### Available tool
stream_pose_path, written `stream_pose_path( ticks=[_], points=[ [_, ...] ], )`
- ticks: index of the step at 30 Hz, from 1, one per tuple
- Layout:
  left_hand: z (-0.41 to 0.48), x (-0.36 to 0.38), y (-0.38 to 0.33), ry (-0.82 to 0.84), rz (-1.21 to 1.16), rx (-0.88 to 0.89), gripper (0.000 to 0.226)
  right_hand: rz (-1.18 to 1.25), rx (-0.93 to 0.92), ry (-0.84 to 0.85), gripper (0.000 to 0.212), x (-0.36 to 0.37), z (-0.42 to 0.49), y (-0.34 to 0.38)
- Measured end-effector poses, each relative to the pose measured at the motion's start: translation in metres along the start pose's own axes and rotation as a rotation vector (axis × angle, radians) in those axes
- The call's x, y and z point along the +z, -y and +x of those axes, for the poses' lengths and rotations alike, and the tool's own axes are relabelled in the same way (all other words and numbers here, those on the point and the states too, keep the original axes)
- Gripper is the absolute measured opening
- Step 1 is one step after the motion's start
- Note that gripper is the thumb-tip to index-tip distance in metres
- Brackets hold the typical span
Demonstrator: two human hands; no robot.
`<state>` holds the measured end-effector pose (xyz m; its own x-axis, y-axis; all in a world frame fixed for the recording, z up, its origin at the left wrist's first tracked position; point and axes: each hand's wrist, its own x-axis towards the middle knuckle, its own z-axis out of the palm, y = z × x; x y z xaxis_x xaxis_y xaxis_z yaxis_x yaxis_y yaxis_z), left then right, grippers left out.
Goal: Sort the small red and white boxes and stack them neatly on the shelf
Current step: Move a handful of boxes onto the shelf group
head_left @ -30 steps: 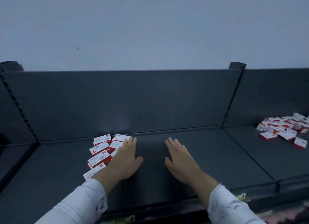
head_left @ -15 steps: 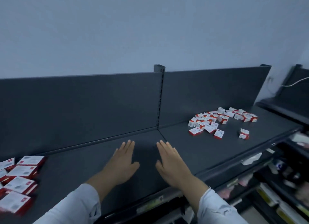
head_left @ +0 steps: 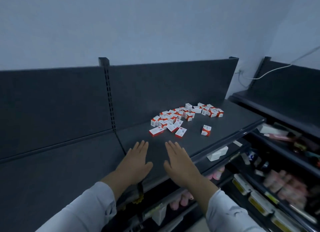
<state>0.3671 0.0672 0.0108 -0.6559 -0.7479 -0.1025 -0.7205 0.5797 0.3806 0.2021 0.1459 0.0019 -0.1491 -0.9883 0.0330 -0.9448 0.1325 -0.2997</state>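
Note:
A scattered heap of several small red and white boxes (head_left: 181,118) lies on the dark grey shelf (head_left: 239,122), towards its back. One box (head_left: 206,130) stands alone to the right of the heap. My left hand (head_left: 137,159) and my right hand (head_left: 180,159) hover flat, palms down, fingers straight, over the shelf's front part. Both hands are empty and sit a short way in front of the nearest boxes, apart from them.
A slotted upright (head_left: 109,94) divides the shelf's back panel. Lower shelves (head_left: 277,188) at the right hold assorted packaged goods. A white cable (head_left: 277,67) hangs over a second shelf unit at the far right.
The view has swung right: the left heap of boxes has left the frame and the right heap now lies ahead. Both hands stayed flat and empty, travelling right along the shelf.

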Motion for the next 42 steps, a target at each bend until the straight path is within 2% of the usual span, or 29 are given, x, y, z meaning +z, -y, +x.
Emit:
stream_pose_path(
  ticks=[13,22,29,36,42],
  points=[
    [0.093,0.022,-0.051,0.067,0.013,0.052,0.073,0.026,0.059,-0.009,0.063,-0.013,0.031,-0.075],
    [0.177,0.035,-0.051,0.063,-0.118,0.079,0.077,0.052,0.063,-0.026,0.065,-0.026,0.11,-0.116],
    [0.23,0.042,-0.046,0.01,-0.071,0.069,0.074,0.046,0.107,0.006,0.064,-0.025,0.147,-0.151],
    [0.257,0.042,-0.044,-0.021,0.041,0.014,0.079,-0.01,0.019,0.119,0.068,-0.025,0.189,-0.183],
    [0.269,0.042,-0.052,-0.1,0.091,-0.125,0.067,-0.02,-0.138,0.185,0.068,-0.022,0.227,-0.202]
  ],
)
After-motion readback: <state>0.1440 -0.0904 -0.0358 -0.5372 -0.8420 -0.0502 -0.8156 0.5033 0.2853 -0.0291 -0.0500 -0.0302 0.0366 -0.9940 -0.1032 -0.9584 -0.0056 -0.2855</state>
